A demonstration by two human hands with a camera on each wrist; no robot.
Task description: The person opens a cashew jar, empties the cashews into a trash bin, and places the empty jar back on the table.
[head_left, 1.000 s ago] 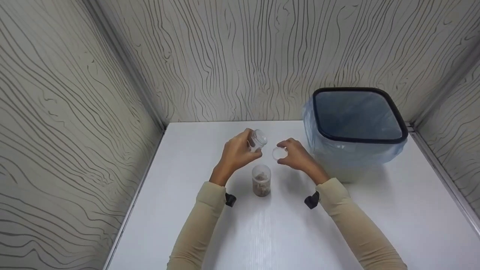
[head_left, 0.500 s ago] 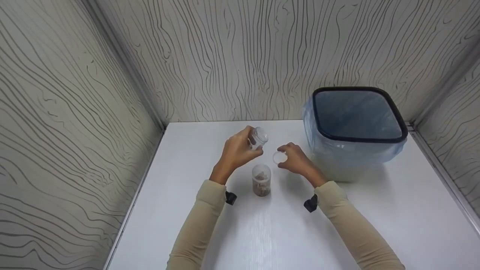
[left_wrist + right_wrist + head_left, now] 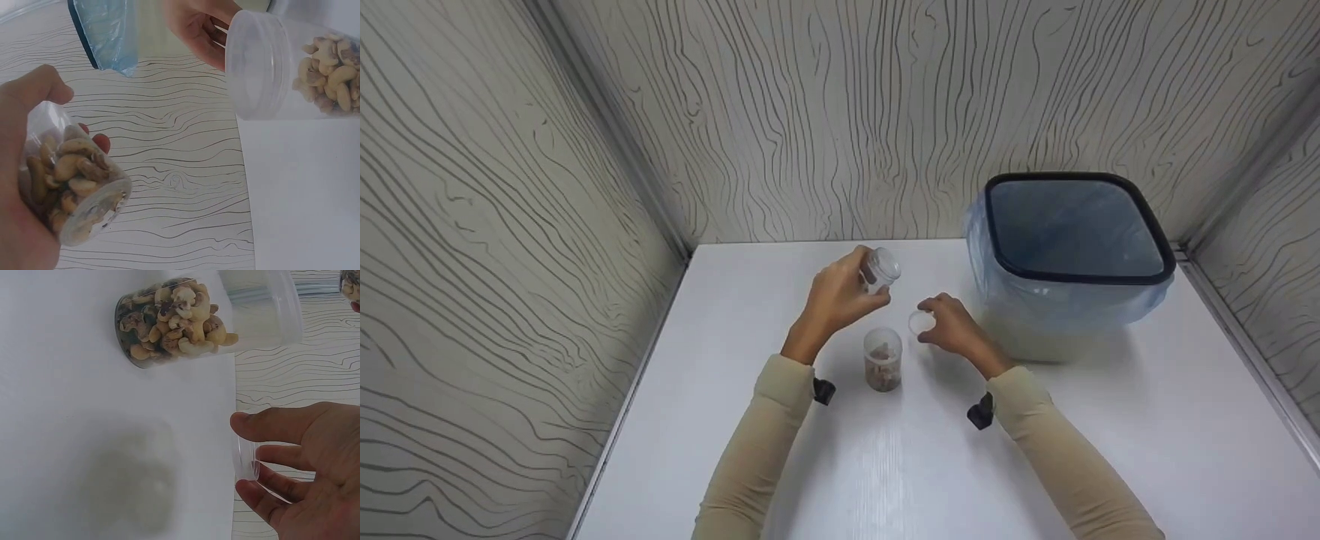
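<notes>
My left hand (image 3: 838, 298) grips a small clear plastic jar (image 3: 79, 174) with cashew nuts inside; it is held tilted above the table. Between the thumb and fingers of my right hand (image 3: 956, 327) I hold a clear round lid (image 3: 246, 455) by its edge. A larger clear jar (image 3: 883, 366), uncapped, stands upright on the white table between my forearms. Cashews fill its lower part, as the right wrist view shows. Both hands hover beyond this standing jar, the left one further back.
A bin (image 3: 1080, 281) with a black rim and a blue liner bag stands at the back right, close to my right hand. Wood-grain patterned walls (image 3: 825, 127) enclose the white table (image 3: 900, 472) at the back and sides.
My left hand has risen a little away and to the right with the small jar. My right hand has drawn slightly nearer with the lid. The standing jar has stayed put.
</notes>
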